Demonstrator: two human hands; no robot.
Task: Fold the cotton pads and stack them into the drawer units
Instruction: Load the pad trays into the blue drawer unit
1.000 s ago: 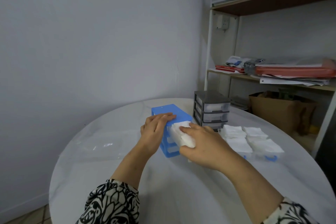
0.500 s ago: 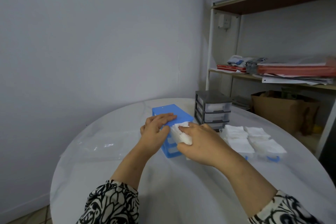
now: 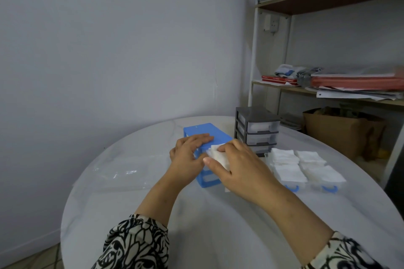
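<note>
My left hand [image 3: 189,152] lies flat, fingers straight, on the blue plastic drawer unit [image 3: 207,137]. My right hand [image 3: 238,167] pinches a stack of white cotton pads [image 3: 218,155] at the unit's top front, thumb and fingers curled round it.

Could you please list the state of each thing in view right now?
Blue drawer unit: upright, steadied on top by left hand.
Cotton pads: held by right hand at the unit's front.
Grey drawer unit: upright, drawers closed.
Spare pads: piled over trays.

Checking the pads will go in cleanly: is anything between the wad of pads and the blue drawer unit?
Nothing visible: the right hand holds the pads against the blue drawer unit; the left hand steadies it.
</note>
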